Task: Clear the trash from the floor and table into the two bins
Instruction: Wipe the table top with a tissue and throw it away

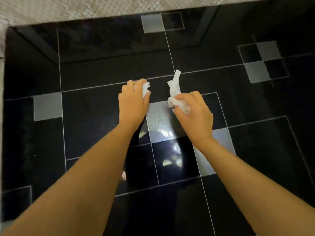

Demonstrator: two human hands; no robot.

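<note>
Your left hand [134,97] squeezed a small white crumpled tissue [146,89]. Your right hand [196,111] pinched a long white twisted tissue [175,87], probably so both could go to the bins together.

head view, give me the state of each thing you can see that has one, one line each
left hand: closed around a small crumpled tissue, low over the floor
right hand: closed on a longer tissue, one end sticking up past the fingers
floor: glossy dark tiles, no other trash showing in this view
pale textured rug: lying flat along the top edge
bins: not in view
</note>
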